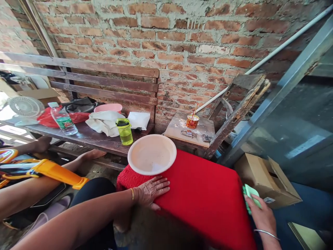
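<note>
My left hand (pixel 154 190) lies flat on the red cloth (pixel 205 187), fingers stretched out, just in front of a white basin (pixel 152 154) that holds cloudy liquid. The cloth covers a low table or stool and hangs over its sides. Over at the right, my right hand (pixel 262 213) grips a light green scrub brush (pixel 252 193). Its green bristles face the cloth's right edge and appear to touch it. The fingertips are wrapped over the back of the brush.
A wooden bench (pixel 85 137) bears a yellow-green bottle (pixel 124 131), a water bottle (pixel 63 119), a white cloth (pixel 102 123) and a fan (pixel 26 106). Padlocks and a cup (pixel 192 121) stand on a wooden chair (pixel 174 128). A cardboard box (pixel 257 175) is right; another person's legs (pixel 85 158) are left.
</note>
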Demonstrator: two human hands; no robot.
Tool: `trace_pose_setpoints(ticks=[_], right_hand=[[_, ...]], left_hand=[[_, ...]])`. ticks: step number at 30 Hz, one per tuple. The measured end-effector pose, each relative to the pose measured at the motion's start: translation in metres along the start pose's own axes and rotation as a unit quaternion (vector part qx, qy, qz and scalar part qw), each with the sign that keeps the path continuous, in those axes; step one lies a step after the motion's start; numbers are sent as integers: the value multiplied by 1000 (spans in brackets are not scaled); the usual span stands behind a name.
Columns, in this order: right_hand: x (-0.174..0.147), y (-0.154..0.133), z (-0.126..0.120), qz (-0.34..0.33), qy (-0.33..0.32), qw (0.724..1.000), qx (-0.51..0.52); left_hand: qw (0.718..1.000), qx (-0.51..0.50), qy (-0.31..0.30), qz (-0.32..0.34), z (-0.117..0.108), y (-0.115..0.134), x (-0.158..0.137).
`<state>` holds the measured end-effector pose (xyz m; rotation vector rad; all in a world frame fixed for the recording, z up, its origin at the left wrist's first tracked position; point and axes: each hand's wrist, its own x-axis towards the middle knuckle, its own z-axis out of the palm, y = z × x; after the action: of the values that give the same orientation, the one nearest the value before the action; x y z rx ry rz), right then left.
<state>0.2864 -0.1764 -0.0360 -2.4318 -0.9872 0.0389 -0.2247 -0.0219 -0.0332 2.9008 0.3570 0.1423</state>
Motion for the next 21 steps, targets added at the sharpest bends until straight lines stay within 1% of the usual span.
trace_pose_setpoints(ticks=[2, 3, 5, 6, 7, 8, 9, 10, 11, 13, 16, 18, 19, 20, 21], right_hand=[[-22, -46, 9, -70, -30, 997, 15], [-35, -71, 16, -128, -45, 991, 17], [-62, -118, 31, -238, -76, 968, -7], [-73, -137, 38, -280, -89, 956, -27], [-81, -150, 43, -308, -98, 945, -51], [-84, -158, 47, -323, -102, 938, -74], [-82, -159, 48, -324, -102, 936, -93], [-76, -153, 48, -312, -100, 939, -106], [-67, -141, 46, -292, -97, 945, -112], [-42, -101, 38, -235, -84, 962, -109], [-10, -29, 17, -107, -63, 988, -92], [-2, 6, 1, -5, -41, 994, -100], [-2, 15, -5, 34, -27, 994, -103], [-5, 17, -11, 55, -12, 993, -99], [-10, 14, -14, 59, 2, 994, -87]], left_hand=[[1000, -3, -7, -7, 0, 0, 0], [1000, -5, -8, -10, 1, 0, 0], [1000, -6, -7, -13, 2, 0, 0], [1000, -5, -9, -13, 3, 0, 0], [1000, -2, -13, -13, 4, -1, -1], [1000, 3, -19, -13, 4, -1, -1], [1000, 7, -23, -14, 5, -2, -2], [1000, 11, -26, -14, 6, -3, -2], [999, 14, -27, -13, 7, -4, -3], [1000, 15, -24, -13, 8, -5, -3], [999, 13, -30, -16, 9, -5, -3], [999, 9, -31, -18, 9, -4, -3], [999, 7, -29, -18, 9, -4, -2], [1000, 4, -25, -18, 9, -4, -2], [1000, 2, -20, -18, 9, -4, -2]])
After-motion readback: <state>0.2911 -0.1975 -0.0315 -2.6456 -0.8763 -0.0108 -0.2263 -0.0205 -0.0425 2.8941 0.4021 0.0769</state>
